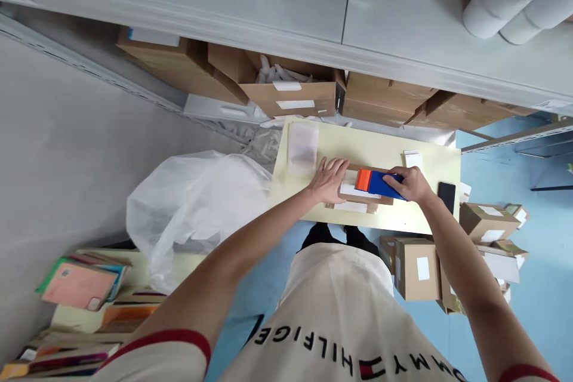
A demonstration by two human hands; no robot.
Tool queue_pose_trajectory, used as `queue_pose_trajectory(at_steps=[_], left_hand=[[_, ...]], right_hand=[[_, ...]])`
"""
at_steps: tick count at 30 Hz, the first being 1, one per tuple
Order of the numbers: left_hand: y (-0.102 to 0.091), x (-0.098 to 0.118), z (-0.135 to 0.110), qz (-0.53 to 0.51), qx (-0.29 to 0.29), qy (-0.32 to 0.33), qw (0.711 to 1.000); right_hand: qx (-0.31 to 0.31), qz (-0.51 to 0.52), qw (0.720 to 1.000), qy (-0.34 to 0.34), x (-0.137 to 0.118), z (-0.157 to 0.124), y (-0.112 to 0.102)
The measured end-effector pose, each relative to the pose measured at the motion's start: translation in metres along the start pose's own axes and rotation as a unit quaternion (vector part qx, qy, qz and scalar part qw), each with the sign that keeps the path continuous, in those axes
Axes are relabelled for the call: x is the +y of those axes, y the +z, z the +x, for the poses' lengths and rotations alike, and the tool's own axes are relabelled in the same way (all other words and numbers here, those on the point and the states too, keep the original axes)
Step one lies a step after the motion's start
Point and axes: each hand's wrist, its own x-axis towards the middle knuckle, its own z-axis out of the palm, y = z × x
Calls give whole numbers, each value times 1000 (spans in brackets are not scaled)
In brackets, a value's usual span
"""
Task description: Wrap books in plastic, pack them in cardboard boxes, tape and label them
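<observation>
A small cardboard box (387,198) with a white label lies on the pale yellow table (335,137). My left hand (330,181) rests flat on the box's left end, fingers stretched out. Closed round the blue end of a blue-and-orange hand tool (378,183) is my right hand (412,182). The tool's orange end lies over the label; whether it presses on the box I cannot tell. A second labelled cardboard box (351,207) shows partly at the near side of the first.
A plastic-wrapped stack (303,146), small white cards (412,159) and a dark phone (446,197) lie on the table. Cardboard boxes (418,268) stand at the right. A translucent plastic bag (197,203) bulges at the left. Above the table's far edge runs a grey shelf (224,0).
</observation>
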Motion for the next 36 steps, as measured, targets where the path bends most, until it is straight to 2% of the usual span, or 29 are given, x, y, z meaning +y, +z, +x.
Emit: queue_pose_trajectory(at_steps=[2, 6, 9, 11, 13, 15, 17, 20, 24, 26, 28, 32, 34, 36], left_hand=[[-1, 1, -1, 14, -2, -8, 1000], [-10, 1, -2, 65, -25, -27, 997], [-10, 14, 3, 115, -41, -55, 991], [-1, 35, 12, 139, -45, -67, 987], [16, 62, 26, 138, -64, -43, 987], [35, 88, 41, 114, -95, 16, 989], [51, 105, 51, 108, -94, 32, 989], [60, 110, 56, 134, -83, 30, 987], [57, 105, 53, 173, -87, 40, 980], [55, 106, 52, 183, -89, 47, 978], [55, 109, 53, 188, -87, 50, 977], [57, 120, 58, 191, -77, 32, 978], [58, 124, 60, 192, -74, 19, 978], [59, 127, 61, 186, -71, 11, 980]], right_hand=[[0, -8, 1000, 5, 23, -8, -11], [12, -27, 999, 27, 92, -29, -27], [-6, -25, 999, 24, 130, -33, -21], [-23, -24, 999, 9, 139, -31, -12], [-37, -36, 999, -6, 139, -26, -4], [-55, -53, 997, -12, 136, -22, 1], [-83, -66, 994, -6, 136, -20, 2], [-128, -91, 988, -1, 144, -22, -7], [-193, -162, 968, 22, 150, -29, -33], [-215, -202, 955, 41, 135, -29, -42], [-219, -237, 945, 55, 107, -25, -41], [-212, -252, 943, 56, 51, -15, -17], [-206, -245, 945, 60, 42, -18, -3], [-165, -240, 952, 90, 49, -31, 9]])
